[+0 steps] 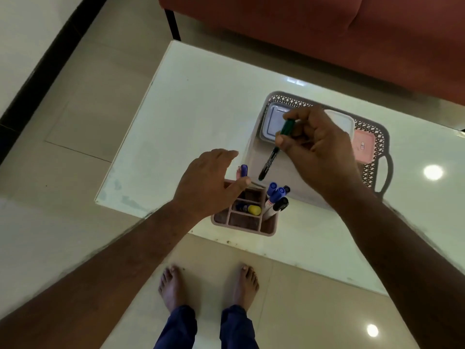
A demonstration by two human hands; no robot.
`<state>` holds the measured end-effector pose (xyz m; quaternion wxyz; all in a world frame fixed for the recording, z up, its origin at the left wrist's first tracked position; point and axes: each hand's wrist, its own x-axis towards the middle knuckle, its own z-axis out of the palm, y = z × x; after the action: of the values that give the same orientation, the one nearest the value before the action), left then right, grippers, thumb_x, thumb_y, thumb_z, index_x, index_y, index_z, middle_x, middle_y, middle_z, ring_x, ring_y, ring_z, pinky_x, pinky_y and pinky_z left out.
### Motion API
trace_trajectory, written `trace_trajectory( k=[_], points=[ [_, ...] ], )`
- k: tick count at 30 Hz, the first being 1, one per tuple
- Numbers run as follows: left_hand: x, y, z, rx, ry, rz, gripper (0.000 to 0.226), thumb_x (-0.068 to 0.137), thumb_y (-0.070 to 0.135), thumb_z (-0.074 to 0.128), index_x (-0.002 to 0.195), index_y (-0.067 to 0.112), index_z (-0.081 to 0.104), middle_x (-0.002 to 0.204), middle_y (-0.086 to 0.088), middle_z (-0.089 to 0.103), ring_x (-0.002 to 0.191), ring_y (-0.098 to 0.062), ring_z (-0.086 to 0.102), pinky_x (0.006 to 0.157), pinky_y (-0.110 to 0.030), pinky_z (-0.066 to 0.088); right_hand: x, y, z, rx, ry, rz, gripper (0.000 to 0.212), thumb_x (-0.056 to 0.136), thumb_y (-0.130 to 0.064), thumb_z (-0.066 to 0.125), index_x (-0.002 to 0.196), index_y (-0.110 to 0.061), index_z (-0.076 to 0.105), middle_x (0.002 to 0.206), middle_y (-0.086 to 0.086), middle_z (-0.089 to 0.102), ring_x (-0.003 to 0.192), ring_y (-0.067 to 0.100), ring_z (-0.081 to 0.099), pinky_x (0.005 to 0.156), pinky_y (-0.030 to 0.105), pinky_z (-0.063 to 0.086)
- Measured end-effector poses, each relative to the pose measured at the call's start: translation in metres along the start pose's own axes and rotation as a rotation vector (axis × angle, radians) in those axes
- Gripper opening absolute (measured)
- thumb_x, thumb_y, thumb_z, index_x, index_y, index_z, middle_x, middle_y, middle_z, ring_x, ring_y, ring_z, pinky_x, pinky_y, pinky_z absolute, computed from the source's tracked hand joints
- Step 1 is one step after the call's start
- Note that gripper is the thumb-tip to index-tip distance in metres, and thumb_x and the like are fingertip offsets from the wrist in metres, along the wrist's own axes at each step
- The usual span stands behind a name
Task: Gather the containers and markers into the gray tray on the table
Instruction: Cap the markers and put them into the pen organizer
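R hand (317, 149) pinches a green-capped marker (275, 149) betw thumb and fingers, held tilted over the near side of the gray tray (375, 137). Tray sits on the white table (191, 117) w/ three lidded containers inside: a gray one (273, 122), a white one (342, 120), a pink one (363, 147). L hand (211, 182) is loosely open over the pink organizer (246, 222), just beside the tray; a purple-capped marker (244, 170) by its thumb, contact unclear. More markers (275, 200) stand in the organizer's right compartment.
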<state>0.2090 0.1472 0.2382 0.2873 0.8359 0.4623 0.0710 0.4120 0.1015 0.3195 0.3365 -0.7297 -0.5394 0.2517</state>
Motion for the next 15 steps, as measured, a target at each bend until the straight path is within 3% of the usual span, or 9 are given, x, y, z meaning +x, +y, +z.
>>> trace_trajectory(
  k=[3, 7, 10, 15],
  points=[
    [-0.016, -0.005, 0.007, 0.021, -0.066, -0.060, 0.077, 0.088, 0.060, 0.056, 0.149, 0.018, 0.036, 0.152, -0.004, 0.041, 0.139, -0.022, 0.037, 0.112, -0.038, 0.032, -0.011, 0.008, 0.011, -0.085, -0.127, 0.026, 0.031, 0.092, -0.025, 0.067, 0.120, -0.023, 0.054, 0.100, -0.009, 0.067, 0.088, 0.004, 0.066, 0.072, 0.009, 0.051],
    [-0.030, -0.010, 0.012, -0.014, -0.199, -0.134, 0.111, 0.070, 0.083, 0.054, 0.154, 0.020, 0.019, 0.161, -0.001, 0.025, 0.146, -0.020, 0.026, 0.115, -0.038, 0.027, -0.016, 0.018, 0.030, -0.243, -0.260, 0.042, 0.023, 0.092, -0.031, 0.065, 0.113, -0.028, 0.058, 0.100, -0.012, 0.068, 0.090, 0.006, 0.065, 0.073, 0.020, 0.053],
    [-0.036, -0.009, 0.012, -0.046, -0.314, -0.185, 0.134, 0.053, 0.085, 0.066, 0.156, 0.021, 0.007, 0.162, 0.001, 0.018, 0.147, -0.019, 0.023, 0.115, -0.039, 0.025, -0.015, 0.024, 0.041, -0.375, -0.359, 0.059, 0.021, 0.088, -0.033, 0.063, 0.109, -0.032, 0.058, 0.103, -0.007, 0.070, 0.091, 0.015, 0.067, 0.075, 0.034, 0.057],
    [-0.040, -0.016, 0.020, -0.003, -0.400, -0.115, 0.144, 0.046, 0.082, 0.074, 0.155, 0.025, 0.000, 0.162, 0.005, 0.019, 0.145, -0.020, 0.027, 0.115, -0.042, 0.027, -0.012, 0.027, 0.050, -0.500, -0.447, 0.082, 0.026, 0.090, -0.036, 0.063, 0.115, -0.031, 0.058, 0.109, -0.004, 0.069, 0.094, 0.018, 0.063, 0.070, 0.028, 0.050]
  ],
)
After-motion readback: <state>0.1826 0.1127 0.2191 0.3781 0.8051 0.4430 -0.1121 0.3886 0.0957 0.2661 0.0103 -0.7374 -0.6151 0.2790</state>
